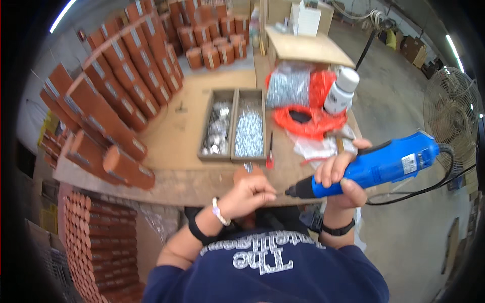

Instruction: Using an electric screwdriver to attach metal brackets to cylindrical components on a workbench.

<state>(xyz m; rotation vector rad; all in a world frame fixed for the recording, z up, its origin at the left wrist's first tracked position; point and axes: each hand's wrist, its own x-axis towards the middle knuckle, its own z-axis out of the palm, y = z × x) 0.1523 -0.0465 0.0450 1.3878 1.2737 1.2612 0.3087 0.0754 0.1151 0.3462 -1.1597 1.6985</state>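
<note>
My right hand (339, 174) grips a blue electric screwdriver (379, 164) with a black nose. Its tip points left, toward my left hand (247, 196). The fingers of that hand are pinched together just in front of the screwdriver's bit; whatever they hold is too small to make out. Behind them a reddish-brown cylinder (246, 174) with a small metal piece on it shows partly at the table edge. Just beyond lies a two-part tray (234, 126). Small shiny metal pieces (218, 132) fill its left side, and silvery screws (249, 135) its right.
Tall rows of reddish-brown cylinders (118, 76) stand at the left of the table (187, 179), with more stacked below (106, 242). A red-handled tool (270, 154) lies beside the tray. Farther right are a red plastic bag (308, 123), a white bottle (341, 91) and a fan (452, 108).
</note>
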